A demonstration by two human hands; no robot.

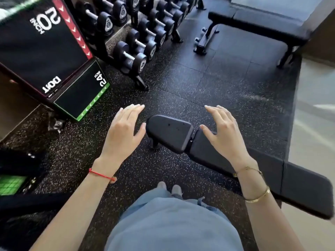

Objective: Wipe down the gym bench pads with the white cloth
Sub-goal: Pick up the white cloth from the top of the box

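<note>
Speckled gym floor, black bench pads near, left hand and right hand with fingers spread, empty, no white cloth visible: likely bare-handed wiping.

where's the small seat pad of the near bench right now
In the head view, the seat pad sits at centre frame between the open left hand and right hand, adjoining the long back pad to its right.

From my feed, black speckled rubber floor everywhere. Dumbbell rack up top, plyo box on the left. A second bench sits far right.
</note>
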